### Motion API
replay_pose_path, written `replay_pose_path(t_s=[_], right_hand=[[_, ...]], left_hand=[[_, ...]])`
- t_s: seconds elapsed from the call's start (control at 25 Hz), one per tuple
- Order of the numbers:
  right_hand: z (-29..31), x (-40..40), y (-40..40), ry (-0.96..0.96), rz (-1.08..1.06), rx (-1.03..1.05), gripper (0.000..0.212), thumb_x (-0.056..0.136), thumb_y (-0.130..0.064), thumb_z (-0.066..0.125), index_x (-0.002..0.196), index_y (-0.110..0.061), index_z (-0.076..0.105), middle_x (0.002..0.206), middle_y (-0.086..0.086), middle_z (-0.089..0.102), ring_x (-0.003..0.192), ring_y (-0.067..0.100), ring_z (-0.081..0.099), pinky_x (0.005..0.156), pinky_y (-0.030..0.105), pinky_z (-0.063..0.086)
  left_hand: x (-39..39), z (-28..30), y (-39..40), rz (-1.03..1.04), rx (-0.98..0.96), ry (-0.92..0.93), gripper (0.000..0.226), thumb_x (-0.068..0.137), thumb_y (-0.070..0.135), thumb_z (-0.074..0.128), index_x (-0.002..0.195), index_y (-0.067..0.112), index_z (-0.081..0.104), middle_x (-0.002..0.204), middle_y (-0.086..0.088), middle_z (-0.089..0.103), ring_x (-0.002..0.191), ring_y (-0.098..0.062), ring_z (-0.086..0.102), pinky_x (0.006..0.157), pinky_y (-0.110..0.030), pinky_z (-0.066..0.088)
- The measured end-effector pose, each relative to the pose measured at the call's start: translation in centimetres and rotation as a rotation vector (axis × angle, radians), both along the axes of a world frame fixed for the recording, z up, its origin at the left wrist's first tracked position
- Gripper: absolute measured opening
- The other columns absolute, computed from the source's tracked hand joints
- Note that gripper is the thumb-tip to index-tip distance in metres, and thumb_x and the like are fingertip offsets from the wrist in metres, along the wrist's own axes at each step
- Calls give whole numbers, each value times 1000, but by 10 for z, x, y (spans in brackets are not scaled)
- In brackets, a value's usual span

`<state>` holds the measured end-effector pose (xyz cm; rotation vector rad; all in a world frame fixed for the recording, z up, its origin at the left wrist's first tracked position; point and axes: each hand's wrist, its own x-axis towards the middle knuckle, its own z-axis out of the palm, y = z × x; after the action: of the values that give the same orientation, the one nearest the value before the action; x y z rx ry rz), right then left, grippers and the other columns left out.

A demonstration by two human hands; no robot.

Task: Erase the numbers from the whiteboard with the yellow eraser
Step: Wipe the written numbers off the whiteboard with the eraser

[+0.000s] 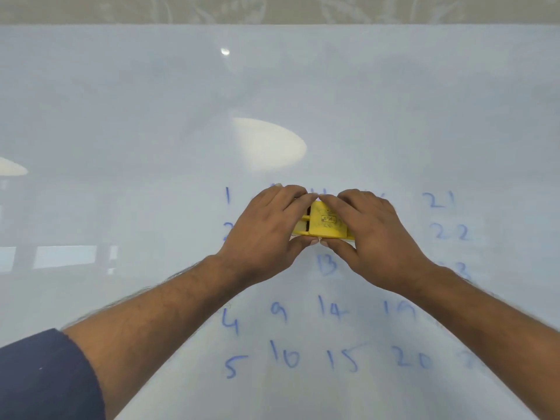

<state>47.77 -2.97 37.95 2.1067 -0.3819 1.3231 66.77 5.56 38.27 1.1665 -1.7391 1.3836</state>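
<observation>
The yellow eraser (322,222) lies flat against the whiteboard (272,95), near the top of a grid of blue handwritten numbers (331,310). My left hand (263,231) grips its left end, with the thumb below and the fingers above. Its right end is gripped the same way by my right hand (372,234). The fingertips of both hands meet over the eraser. Numbers such as 1, 21, 22, 13, 14, 15 and 20 show around the hands; some in the upper rows are hidden behind them.
The board's upper part is bare and shows bright light reflections (269,144). A beige wall strip (272,9) runs above the board's top edge. A dark sleeve (45,377) covers my left upper arm at the lower left.
</observation>
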Motion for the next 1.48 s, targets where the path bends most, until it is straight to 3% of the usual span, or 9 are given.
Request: replay_pose_path(t_s=[0.16,0.36,0.6,0.76,1.12,1.28,1.48], right_hand=[[10,31,8,-17,3,-8,59,83,-29,71,135,-12,49,113,6,55,101,27,50,86,30,29],[24,52,3,-98,-4,5,59,83,-34,69,135,-15,49,116,5,55,103,25,50,89,34,32],[34,83,6,-82,-19,-18,61,84,-32,68,138,-15,45,117,5,54,103,25,50,89,35,34],[47,103,10,21,-74,-105,66,85,-31,66,144,-19,38,115,4,53,99,23,48,86,31,31],[83,170,14,-50,-70,-59,61,85,-22,65,141,-15,42,118,9,50,104,29,47,91,37,35],[65,179,15,-96,-70,-76,58,84,-23,65,138,-13,46,114,9,53,98,30,49,84,36,34],[35,163,14,54,-92,-86,56,84,-23,67,136,-14,49,113,7,55,97,27,51,84,36,38]], left_hand=[[58,1,23,69,-25,102,83,86,53,61,154,14,33,156,-4,40,141,-20,38,116,-27,23],[134,3,31,230,-65,197,77,96,57,31,160,16,19,168,0,20,154,-16,19,125,-31,13],[182,3,8,248,-48,274,73,99,55,16,161,17,7,169,7,-1,156,-11,-1,127,-30,0],[191,4,-13,286,-78,241,71,100,50,16,160,12,8,169,0,1,157,-18,0,128,-36,3],[206,-1,-21,250,-147,184,69,102,48,20,160,12,10,170,-2,6,157,-18,4,128,-40,9],[208,-5,-22,228,-178,198,68,102,45,23,160,10,13,169,-3,10,157,-19,8,127,-41,12],[215,-17,-19,244,-187,174,65,103,40,26,159,7,17,169,-7,12,156,-22,11,126,-43,14]])
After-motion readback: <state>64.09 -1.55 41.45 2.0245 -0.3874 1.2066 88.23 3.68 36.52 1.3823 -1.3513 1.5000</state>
